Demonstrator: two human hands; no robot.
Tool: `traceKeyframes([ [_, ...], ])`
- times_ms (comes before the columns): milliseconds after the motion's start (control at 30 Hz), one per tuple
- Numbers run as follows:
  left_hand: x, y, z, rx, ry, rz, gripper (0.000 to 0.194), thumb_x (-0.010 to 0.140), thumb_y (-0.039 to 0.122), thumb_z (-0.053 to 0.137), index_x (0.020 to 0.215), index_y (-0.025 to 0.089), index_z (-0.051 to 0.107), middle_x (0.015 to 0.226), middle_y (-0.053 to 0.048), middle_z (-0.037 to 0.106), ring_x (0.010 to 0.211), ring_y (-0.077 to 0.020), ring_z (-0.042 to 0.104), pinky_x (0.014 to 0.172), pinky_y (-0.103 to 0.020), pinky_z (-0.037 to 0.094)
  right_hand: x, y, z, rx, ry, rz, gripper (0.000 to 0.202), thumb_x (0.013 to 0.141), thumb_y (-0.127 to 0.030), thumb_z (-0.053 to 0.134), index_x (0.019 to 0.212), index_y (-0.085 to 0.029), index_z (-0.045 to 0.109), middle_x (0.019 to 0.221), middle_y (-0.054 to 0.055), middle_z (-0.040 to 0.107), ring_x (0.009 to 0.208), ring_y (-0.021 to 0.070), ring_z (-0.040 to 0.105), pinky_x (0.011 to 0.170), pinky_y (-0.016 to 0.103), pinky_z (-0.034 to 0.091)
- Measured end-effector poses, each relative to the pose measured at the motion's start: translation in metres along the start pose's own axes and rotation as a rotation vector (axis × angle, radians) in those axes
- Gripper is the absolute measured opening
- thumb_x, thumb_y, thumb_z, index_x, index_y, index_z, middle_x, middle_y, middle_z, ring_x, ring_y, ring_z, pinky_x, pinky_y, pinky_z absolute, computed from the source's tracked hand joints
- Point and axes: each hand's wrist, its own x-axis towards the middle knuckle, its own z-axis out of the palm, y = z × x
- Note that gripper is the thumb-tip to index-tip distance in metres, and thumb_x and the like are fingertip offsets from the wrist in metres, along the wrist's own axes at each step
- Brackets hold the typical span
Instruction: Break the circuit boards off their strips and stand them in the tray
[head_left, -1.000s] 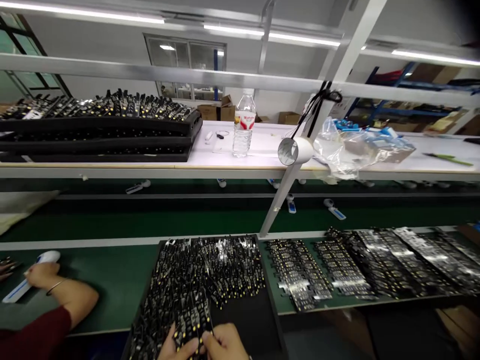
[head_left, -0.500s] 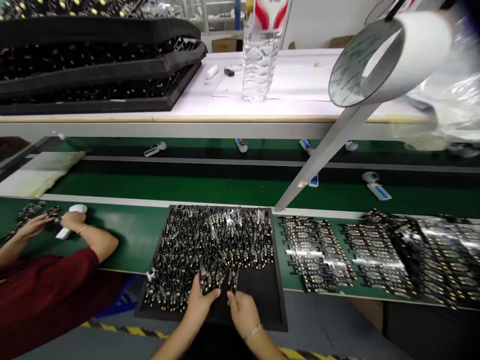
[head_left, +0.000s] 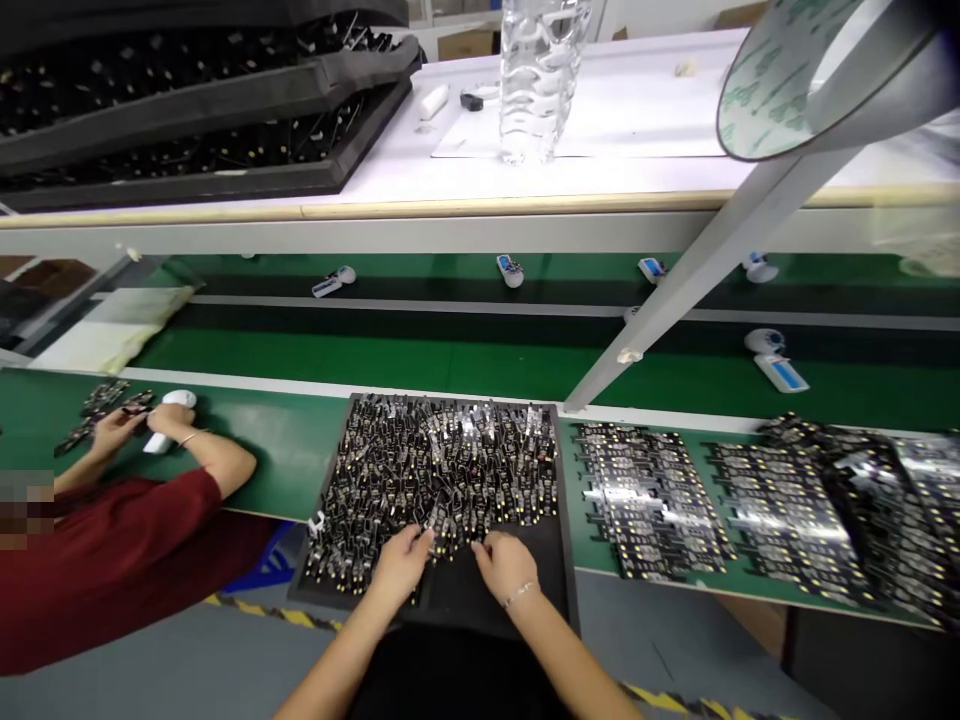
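A black tray (head_left: 568, 590) lies in front of me, packed with small dark circuit boards (head_left: 420, 460) standing in rough rows with thin wires and yellow dots. My left hand (head_left: 401, 565) is over the front middle of the tray, thumb and fingers pinched together against the edge of the boards. What lies between its fingertips is too small to make out. To its right, my right hand (head_left: 508, 568), with a bracelet at the wrist, has its fingers curled closed beside the front row. Anything inside them is hidden. Bare black tray floor shows around the right hand.
Flat panels of joined boards (head_left: 652, 500) lie on the green bench to the right. A co-worker's hands (head_left: 171, 420) handle a white device at the left. White devices (head_left: 780, 365) rest on the green conveyor behind. A slanted post (head_left: 675, 290), shelf, stacked trays and bottle stand beyond.
My hands have set the boards they held upright among the others at the tray's front row. The fingers have drawn in and the view has tilted downward.
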Motion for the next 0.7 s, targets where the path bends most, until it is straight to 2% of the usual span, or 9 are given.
traceKeyframes([
  [67, 0.001, 0.006, -0.008, 0.136, 0.008, 0.073, 0.028, 0.077, 0.041, 0.058, 0.059, 0.02, 0.055, 0.053, 0.001, 0.055, 0.061, -0.0186, 0.058, 0.063, -0.028, 0.039, -0.002, -0.008, 0.001, 0.006, 0.011, -0.054, 0.033, 0.09, -0.044, 0.044, 0.075, -0.023, 0.065, 0.082, 0.005, 0.071, 0.081, 0.0185, 0.065, 0.071, 0.025, 0.042],
  [167, 0.003, 0.016, -0.014, 0.291, 0.022, 0.156, 0.025, 0.077, 0.035, 0.058, 0.058, 0.021, 0.052, 0.053, 0.001, 0.054, 0.061, -0.0182, 0.057, 0.063, -0.027, 0.034, 0.004, -0.017, 0.007, -0.008, 0.04, -0.048, 0.039, 0.091, -0.05, 0.041, 0.078, -0.022, 0.064, 0.082, 0.005, 0.071, 0.08, 0.0179, 0.065, 0.067, 0.025, 0.041],
  [300, 0.005, 0.022, -0.017, 0.386, -0.012, 0.202, 0.009, 0.074, 0.028, 0.061, 0.079, 0.022, 0.059, 0.066, 0.001, 0.066, 0.065, -0.0171, 0.061, 0.062, -0.024, 0.036, 0.017, -0.02, 0.013, -0.04, 0.069, 0.015, 0.037, 0.088, -0.05, 0.047, 0.081, -0.019, 0.065, 0.083, 0.009, 0.071, 0.078, 0.0204, 0.066, 0.064, 0.027, 0.042],
  [400, 0.008, 0.021, -0.018, 0.429, -0.037, 0.206, 0.027, 0.068, 0.023, 0.066, 0.094, 0.022, 0.058, 0.074, 0.002, 0.071, 0.069, -0.0166, 0.064, 0.062, -0.022, 0.037, 0.024, -0.022, 0.016, -0.047, 0.074, 0.029, 0.036, 0.086, -0.049, 0.051, 0.081, -0.017, 0.067, 0.082, 0.011, 0.071, 0.078, 0.0234, 0.067, 0.063, 0.029, 0.042],
  [533, 0.017, 0.019, -0.021, 0.497, -0.093, 0.249, 0.005, 0.074, 0.025, 0.06, 0.073, 0.02, 0.06, 0.068, 0.002, 0.068, 0.066, -0.0154, 0.061, 0.061, -0.022, 0.036, 0.027, -0.025, 0.016, -0.014, 0.081, 0.015, 0.04, 0.086, -0.052, 0.05, 0.077, -0.017, 0.068, 0.079, 0.012, 0.071, 0.076, 0.0228, 0.066, 0.063, 0.028, 0.041],
  [600, 0.022, 0.018, -0.025, 0.532, -0.116, 0.257, 0.012, 0.075, 0.023, 0.055, 0.064, 0.019, 0.059, 0.062, 0.002, 0.064, 0.063, -0.015, 0.058, 0.059, -0.023, 0.035, 0.024, -0.024, 0.013, 0.021, 0.084, -0.008, 0.041, 0.086, -0.053, 0.05, 0.072, -0.018, 0.067, 0.074, 0.008, 0.07, 0.071, 0.0189, 0.065, 0.061, 0.025, 0.039],
  [700, 0.026, 0.02, -0.036, 0.579, -0.14, 0.244, 0.012, 0.071, 0.026, 0.06, 0.06, 0.019, 0.061, 0.057, 0.003, 0.063, 0.058, -0.0156, 0.059, 0.054, -0.023, 0.036, 0.012, -0.014, 0.002, 0.07, 0.11, -0.033, 0.044, 0.089, -0.052, 0.045, 0.067, -0.021, 0.065, 0.064, 0.002, 0.067, 0.062, 0.0133, 0.061, 0.056, 0.023, 0.035],
])
